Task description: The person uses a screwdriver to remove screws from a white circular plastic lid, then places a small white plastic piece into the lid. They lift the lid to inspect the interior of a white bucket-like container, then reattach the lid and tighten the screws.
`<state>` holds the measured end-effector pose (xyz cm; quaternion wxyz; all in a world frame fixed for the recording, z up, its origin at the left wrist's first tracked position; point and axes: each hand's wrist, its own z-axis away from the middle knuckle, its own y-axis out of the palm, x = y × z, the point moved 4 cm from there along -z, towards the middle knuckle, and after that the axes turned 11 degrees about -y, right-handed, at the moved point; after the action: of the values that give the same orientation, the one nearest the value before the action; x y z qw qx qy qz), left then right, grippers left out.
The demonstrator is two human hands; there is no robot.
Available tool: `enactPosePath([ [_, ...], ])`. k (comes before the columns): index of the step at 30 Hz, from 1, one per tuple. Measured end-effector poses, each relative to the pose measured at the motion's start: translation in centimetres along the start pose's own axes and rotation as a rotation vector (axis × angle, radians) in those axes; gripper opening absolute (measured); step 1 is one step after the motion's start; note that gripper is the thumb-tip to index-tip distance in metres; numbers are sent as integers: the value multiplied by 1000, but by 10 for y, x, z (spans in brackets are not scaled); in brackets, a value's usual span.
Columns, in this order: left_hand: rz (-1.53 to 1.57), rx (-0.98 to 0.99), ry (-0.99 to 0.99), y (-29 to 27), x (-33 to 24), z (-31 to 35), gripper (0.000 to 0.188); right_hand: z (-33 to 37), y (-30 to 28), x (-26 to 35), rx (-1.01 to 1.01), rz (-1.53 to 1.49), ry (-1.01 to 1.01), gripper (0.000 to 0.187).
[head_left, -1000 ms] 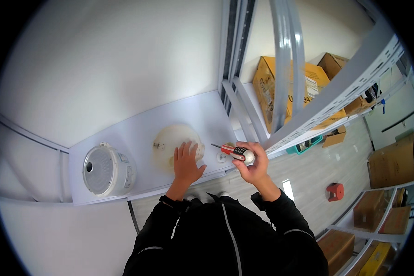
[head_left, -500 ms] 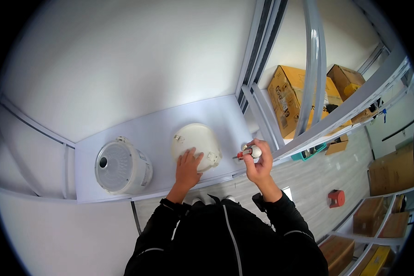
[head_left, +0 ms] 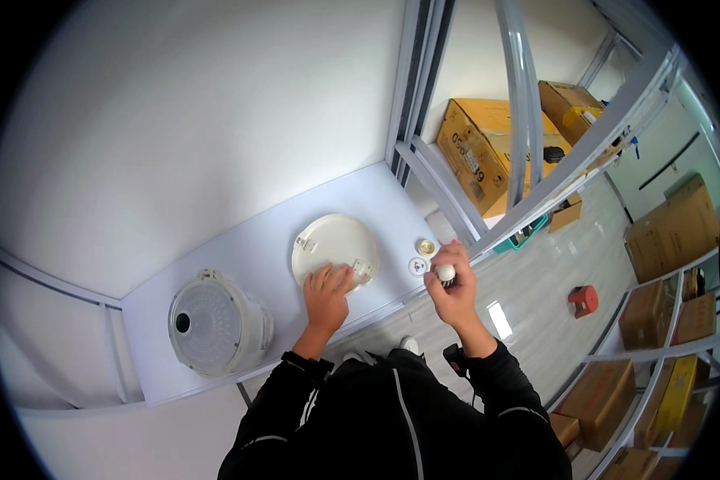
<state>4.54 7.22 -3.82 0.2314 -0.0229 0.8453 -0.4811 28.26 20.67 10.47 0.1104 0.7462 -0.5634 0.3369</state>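
A round off-white cover [head_left: 336, 240] with small fittings near its rim lies flat on the pale shelf [head_left: 256, 224]. My left hand [head_left: 326, 298] rests on its lower part, fingers stretched out over a fitting near the right rim. At the shelf's right end, my right hand [head_left: 454, 292] is closed round a screwdriver [head_left: 446, 274]; its rounded white handle end shows, and the shaft is hidden. Just left of that hand are a small white disc [head_left: 418, 266] bearing dark specks and a small yellowish round dish [head_left: 426, 247].
To the left stands a white drum-shaped housing [head_left: 216, 324] with a clear ribbed top and a dark hole. Grey metal framing [head_left: 528, 104] rises at the right, with a yellow carton [head_left: 484, 152] behind it. A red stool [head_left: 584, 300] stands on the floor.
The view has turned slightly. My right hand has tipped the screwdriver, so its shaft no longer shows, and the small disc and dish beside it are now uncovered. My left hand stays on the cover.
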Motion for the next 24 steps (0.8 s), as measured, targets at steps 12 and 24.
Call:
enactPosePath([
  [12, 1032, 121, -517, -45, -13, -6, 44, 24, 12, 7, 250, -190, 221, 37],
  [24, 897, 86, -112, -109, -233, 62, 61, 60, -97, 88, 166, -370, 187, 52],
])
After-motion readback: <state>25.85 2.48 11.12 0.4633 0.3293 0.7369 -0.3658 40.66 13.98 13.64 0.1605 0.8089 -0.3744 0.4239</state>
